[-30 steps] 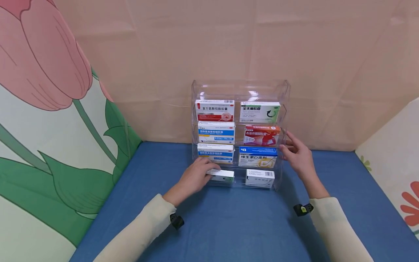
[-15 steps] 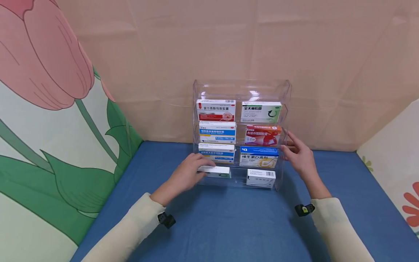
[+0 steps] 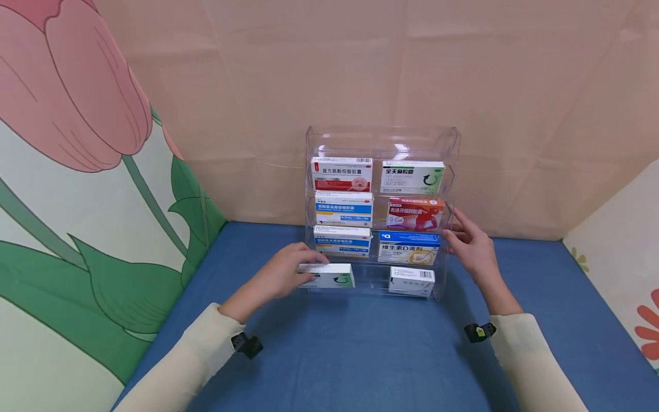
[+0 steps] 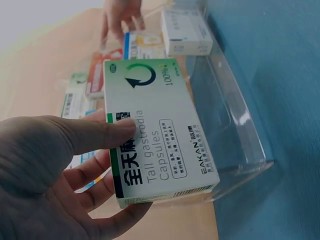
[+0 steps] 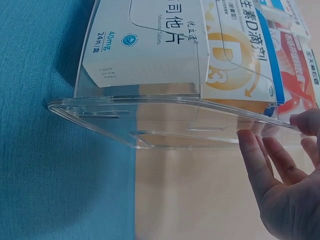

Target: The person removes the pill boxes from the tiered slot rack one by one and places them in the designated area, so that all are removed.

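— What are you pinching just now?

— My left grip [image 3: 282, 271] is pinching the gastrodia box [image 4: 160, 120], a white carton with green trim. My thumb is lying on its printed front, and my fingers are curling behind it.

— Where are you holding it?

— I am holding it in front of the clear rack [image 3: 383, 137], at the left end of the bottom tier. I can't tell whether it is touching the plastic there.

— And your other side?

— My right grip [image 3: 472, 252] is pinching the right side edge of the rack, the fingers reaching along its outside.

— What is the rack carrying?

— At the right end of its bottom tier, a white box [image 3: 412, 282] is sitting. One tier up, a blue-and-white box [image 3: 342, 241] is standing on the left and a vitamin D box [image 3: 409, 249] on the right. Above those, a second blue-and-white box [image 3: 344, 209] is standing left of a red box [image 3: 415, 214]. Higher still, a red-and-white box [image 3: 341, 174] is standing left of a matching gastrodia box [image 3: 412, 177].

— And around it?

— The rack is standing on a blue surface [image 3: 350, 355], before a peach backdrop [image 3: 257, 86]. A tulip-printed panel [image 3: 87, 103] is rising well to its left. My cream sleeves [image 3: 180, 360] are reaching toward it from the front.
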Demonstrator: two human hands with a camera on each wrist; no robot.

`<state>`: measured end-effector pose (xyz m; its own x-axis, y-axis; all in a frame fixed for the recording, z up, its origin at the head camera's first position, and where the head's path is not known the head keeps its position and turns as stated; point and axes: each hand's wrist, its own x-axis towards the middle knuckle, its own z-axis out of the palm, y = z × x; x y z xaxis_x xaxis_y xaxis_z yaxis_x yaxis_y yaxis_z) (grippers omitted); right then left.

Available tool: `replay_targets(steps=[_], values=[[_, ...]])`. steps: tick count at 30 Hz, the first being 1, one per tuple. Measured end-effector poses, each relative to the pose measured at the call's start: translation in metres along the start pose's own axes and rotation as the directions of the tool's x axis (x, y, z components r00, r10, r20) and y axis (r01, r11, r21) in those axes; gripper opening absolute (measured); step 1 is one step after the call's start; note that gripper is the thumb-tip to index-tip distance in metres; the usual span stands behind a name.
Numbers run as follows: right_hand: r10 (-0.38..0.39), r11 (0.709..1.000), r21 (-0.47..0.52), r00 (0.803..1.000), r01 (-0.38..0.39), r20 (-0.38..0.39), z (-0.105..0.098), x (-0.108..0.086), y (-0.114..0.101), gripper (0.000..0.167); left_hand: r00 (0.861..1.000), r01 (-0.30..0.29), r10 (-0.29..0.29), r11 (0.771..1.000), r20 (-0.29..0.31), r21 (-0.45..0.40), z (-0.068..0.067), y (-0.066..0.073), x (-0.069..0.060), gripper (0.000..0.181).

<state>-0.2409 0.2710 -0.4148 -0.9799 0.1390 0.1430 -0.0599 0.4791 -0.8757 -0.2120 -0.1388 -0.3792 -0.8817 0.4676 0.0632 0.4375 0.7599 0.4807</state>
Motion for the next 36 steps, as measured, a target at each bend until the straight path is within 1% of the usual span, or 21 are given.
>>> replay_targets(steps=[5, 8, 13, 18, 21, 23, 29, 36], values=[[0.000, 1.000, -0.006, 1.000, 0.000, 0.000, 0.000, 0.001, 0.003, 0.067, 0.999, 0.030, -0.029, 0.999, 0.029, -0.015, -0.007, -0.007, -0.005, 0.038], [-0.001, 1.000, -0.005, 1.000, 0.002, 0.003, 0.000, 0.001, 0.003, 0.067, 0.998, 0.048, -0.047, 0.999, 0.050, -0.010, -0.011, -0.013, -0.009, 0.038], [0.003, 1.000, -0.001, 1.000, -0.003, 0.009, 0.000, 0.000, 0.004, 0.067, 0.994, 0.048, -0.047, 0.999, 0.097, -0.008, -0.019, -0.026, -0.015, 0.037], [0.004, 1.000, -0.007, 1.000, -0.004, 0.009, 0.000, 0.000, 0.003, 0.068, 0.988, 0.056, -0.049, 0.998, 0.146, -0.042, -0.027, -0.044, -0.019, 0.035], [0.001, 1.000, -0.006, 1.000, -0.001, 0.014, 0.000, 0.000, 0.002, 0.068, 0.981, 0.077, -0.064, 0.995, 0.182, -0.068, -0.032, -0.056, -0.020, 0.033], [0.001, 1.000, -0.003, 1.000, -0.001, 0.017, 0.000, 0.000, 0.002, 0.068, 0.976, 0.078, -0.061, 0.994, 0.208, -0.076, -0.035, -0.065, -0.020, 0.032], [0.009, 1.000, 0.004, 1.000, -0.010, 0.019, 0.000, 0.000, 0.002, 0.069, 0.967, 0.077, -0.057, 0.995, 0.247, -0.069, -0.037, -0.089, -0.021, 0.031], [0.014, 1.000, 0.005, 1.000, -0.014, 0.020, 0.000, -0.001, 0.001, 0.070, 0.960, 0.086, -0.058, 0.992, 0.273, -0.092, -0.036, -0.117, -0.021, 0.031]])
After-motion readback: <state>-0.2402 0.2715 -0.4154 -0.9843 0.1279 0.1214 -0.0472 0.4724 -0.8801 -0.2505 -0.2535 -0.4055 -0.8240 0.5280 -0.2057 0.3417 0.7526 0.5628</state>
